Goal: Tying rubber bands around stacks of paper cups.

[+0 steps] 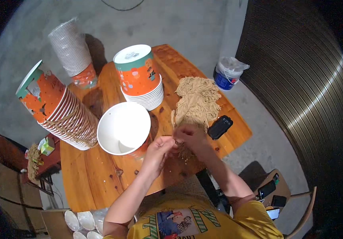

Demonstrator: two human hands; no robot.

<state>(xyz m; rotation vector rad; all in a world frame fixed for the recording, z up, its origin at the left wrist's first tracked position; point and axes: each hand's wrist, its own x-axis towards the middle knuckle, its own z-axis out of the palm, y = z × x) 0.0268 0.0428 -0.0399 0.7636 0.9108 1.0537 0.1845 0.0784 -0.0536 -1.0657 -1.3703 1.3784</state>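
Note:
My left hand [160, 151] is closed in a pinch above the table's near edge. Close beside it, my right hand [194, 138] has its fingers bent in, somewhat blurred. Their fingertips nearly meet; whatever is between them is too small to make out. Just beyond the right hand lies a thick heap of tan cords [197, 97], its near end partly covered by that hand. To the left of my left hand, a large white paper bucket [119, 129] stands with its open mouth toward me. A small black tray [220, 127] sits right of the cords.
On the wooden table [95, 175] stand a shorter stack of orange buckets [137, 75], a tall leaning stack [60, 103] with tan cord across it, and a plastic-wrapped stack [72, 51]. A blue pail [228, 73] is beyond the right edge. Phones [273, 214] lie on a chair [285, 184].

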